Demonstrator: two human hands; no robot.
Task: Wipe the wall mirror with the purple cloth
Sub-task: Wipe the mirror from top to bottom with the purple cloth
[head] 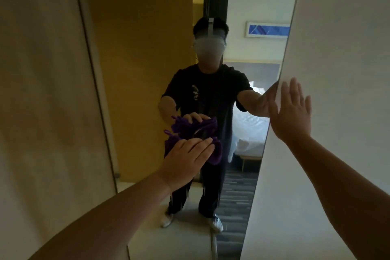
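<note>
Currently wiping, I'd say | left hand (185,160) flat, fingers straight, pressing bunched purple cloth (217,153) onto wall mirror (137,69) | right hand (293,112) spread open on side wall (337,48) | cloth likely soft, light: pin it under the palm | glass fragile, slick

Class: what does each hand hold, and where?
Left hand presses the purple cloth, fingers flat across its middle, against the wall mirror; right hand, flat on the pale wall, holds nothing.

I see bare glass on the tall wall mirror (147,48) above and below my crumpled purple cloth (217,154); the beige left wall panel (42,91) and white right wall (337,48) hem it in.
</note>
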